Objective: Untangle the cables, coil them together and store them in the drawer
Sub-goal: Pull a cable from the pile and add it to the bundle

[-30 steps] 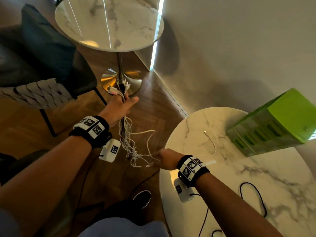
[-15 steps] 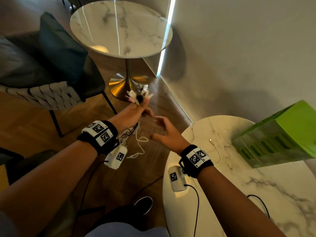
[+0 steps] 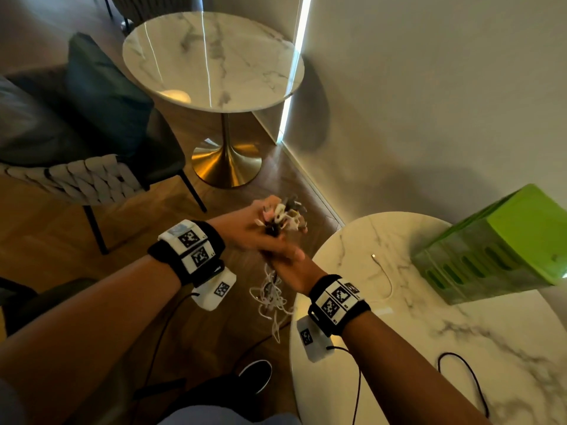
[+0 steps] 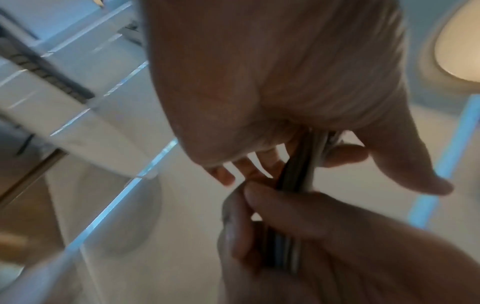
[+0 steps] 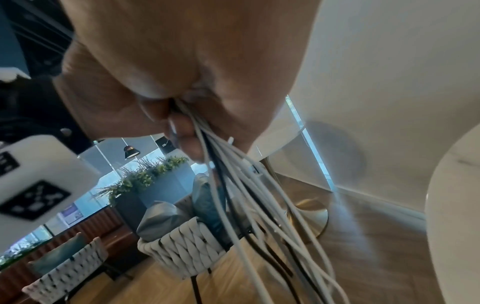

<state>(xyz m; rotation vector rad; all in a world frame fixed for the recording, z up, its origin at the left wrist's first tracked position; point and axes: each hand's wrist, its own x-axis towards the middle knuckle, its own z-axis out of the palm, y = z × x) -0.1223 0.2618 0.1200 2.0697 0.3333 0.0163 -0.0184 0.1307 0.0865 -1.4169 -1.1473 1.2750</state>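
Observation:
My left hand (image 3: 260,223) grips a bundle of white and black cables (image 3: 271,297) just below their plug ends (image 3: 287,214), in the air left of the near marble table (image 3: 399,363). Directly beneath it, my right hand (image 3: 283,260) is closed around the same bundle. In the right wrist view the cables (image 5: 233,185) run out of the fist and hang down in loose tangled loops. The left wrist view shows the cables (image 4: 298,168) passing from left-hand fingers (image 4: 345,154) into the right hand (image 4: 298,236). One white cable (image 3: 387,280) lies apart on the table. The green drawer unit (image 3: 497,246) stands at the table's back right.
A second round marble table (image 3: 211,59) on a gold pedestal (image 3: 227,167) stands ahead. A woven-backed chair (image 3: 76,179) with dark cushions is on the left. The wall (image 3: 429,102) runs along the right. A black lead (image 3: 469,381) loops on the near table. My shoe (image 3: 254,375) is on the wooden floor.
The right hand has come across from the table edge and taken hold of the bundle under the left hand. The left hand has drawn the bundle nearer and to the right.

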